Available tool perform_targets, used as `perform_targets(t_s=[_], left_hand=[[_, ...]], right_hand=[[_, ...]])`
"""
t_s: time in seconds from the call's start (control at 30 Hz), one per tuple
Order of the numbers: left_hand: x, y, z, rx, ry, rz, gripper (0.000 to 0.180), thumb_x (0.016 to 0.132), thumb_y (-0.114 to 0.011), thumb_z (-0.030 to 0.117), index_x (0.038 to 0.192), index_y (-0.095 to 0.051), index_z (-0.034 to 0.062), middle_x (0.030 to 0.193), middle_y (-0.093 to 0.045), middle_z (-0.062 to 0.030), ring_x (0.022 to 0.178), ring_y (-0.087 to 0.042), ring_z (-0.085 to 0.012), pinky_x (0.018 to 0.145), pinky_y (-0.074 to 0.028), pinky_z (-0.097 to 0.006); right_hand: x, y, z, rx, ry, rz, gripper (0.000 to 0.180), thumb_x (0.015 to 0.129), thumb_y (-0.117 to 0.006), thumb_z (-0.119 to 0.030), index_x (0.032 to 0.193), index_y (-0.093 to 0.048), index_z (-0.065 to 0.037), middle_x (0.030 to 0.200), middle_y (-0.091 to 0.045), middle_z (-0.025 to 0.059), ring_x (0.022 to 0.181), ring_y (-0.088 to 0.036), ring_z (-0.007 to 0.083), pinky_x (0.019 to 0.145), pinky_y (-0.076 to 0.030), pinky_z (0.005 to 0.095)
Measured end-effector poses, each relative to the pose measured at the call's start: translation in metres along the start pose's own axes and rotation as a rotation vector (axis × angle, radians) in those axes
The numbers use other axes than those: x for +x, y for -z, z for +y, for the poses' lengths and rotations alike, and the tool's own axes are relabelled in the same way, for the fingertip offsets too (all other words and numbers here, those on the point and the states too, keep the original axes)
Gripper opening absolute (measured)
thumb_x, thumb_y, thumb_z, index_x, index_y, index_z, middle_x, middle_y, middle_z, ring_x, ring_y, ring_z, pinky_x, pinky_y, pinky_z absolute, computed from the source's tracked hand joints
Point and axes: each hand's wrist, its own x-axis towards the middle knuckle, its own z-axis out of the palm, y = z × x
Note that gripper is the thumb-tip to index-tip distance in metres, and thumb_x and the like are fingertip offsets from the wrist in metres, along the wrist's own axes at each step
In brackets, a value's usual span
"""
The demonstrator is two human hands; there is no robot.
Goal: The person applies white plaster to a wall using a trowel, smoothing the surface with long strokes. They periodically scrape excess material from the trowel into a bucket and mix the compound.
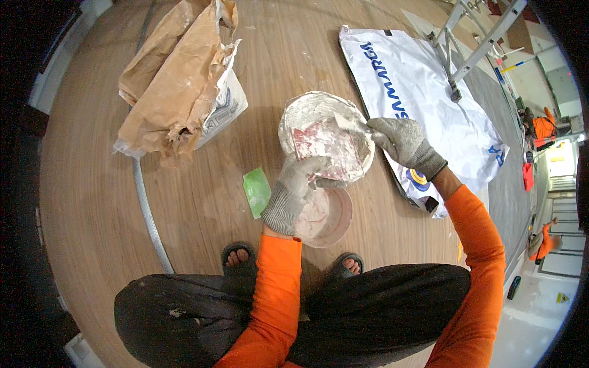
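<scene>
My left hand (pixel 300 178), in a grey knit glove, grips a red flat spreader (pixel 307 144) smeared with white paste. The spreader lies over the mouth of a round bucket (pixel 291 113) whose walls are coated with white plaster. My right hand (pixel 402 142), also gloved, is closed round the handle of a putty knife (pixel 350 124). Its blade meets or hovers just over the spreader's far right part; contact cannot be told. Just nearer to me stands a round bowl (pixel 346 224) with pinkish-white residue, partly behind my left hand.
A green flat plastic piece (pixel 256 191) lies left of the bowl. Torn brown paper sacks (pixel 175 80) stand at far left, beside a grey strip (pixel 147 214). A white printed sheet (pixel 423 92) spreads at right under a ladder (pixel 488 43). Two people in orange (pixel 543 130) are farther right.
</scene>
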Motion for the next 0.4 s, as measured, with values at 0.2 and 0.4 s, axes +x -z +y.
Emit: perform_targets(t_s=[0.2, 0.4], left_hand=[[-0.003, -0.001, -0.004, 0.041, -0.082, -0.017, 0.033, 0.091, -0.063, 0.004, 0.123, -0.061, -0.006, 0.118, -0.067, -0.0163, 0.11, -0.068, -0.0285, 0.088, -0.063, -0.042], [0.023, 0.028, -0.012, 0.026, 0.021, 0.397, 0.052, 0.088, -0.073, 0.016, 0.132, -0.057, -0.0038, 0.121, -0.067, -0.0169, 0.108, -0.07, -0.0302, 0.085, -0.063, -0.044]], right_hand=[[0.003, -0.012, 0.0, 0.009, -0.032, 0.051, 0.039, 0.106, -0.045, -0.034, 0.117, -0.063, -0.002, 0.092, -0.068, 0.0184, 0.085, -0.069, 0.0348, 0.077, -0.054, 0.0447], [-0.001, -0.031, 0.014, 0.671, -0.864, -0.154, 0.056, 0.106, -0.044, -0.053, 0.123, -0.07, -0.006, 0.105, -0.076, 0.0187, 0.096, -0.073, 0.0288, 0.088, -0.052, 0.0366]])
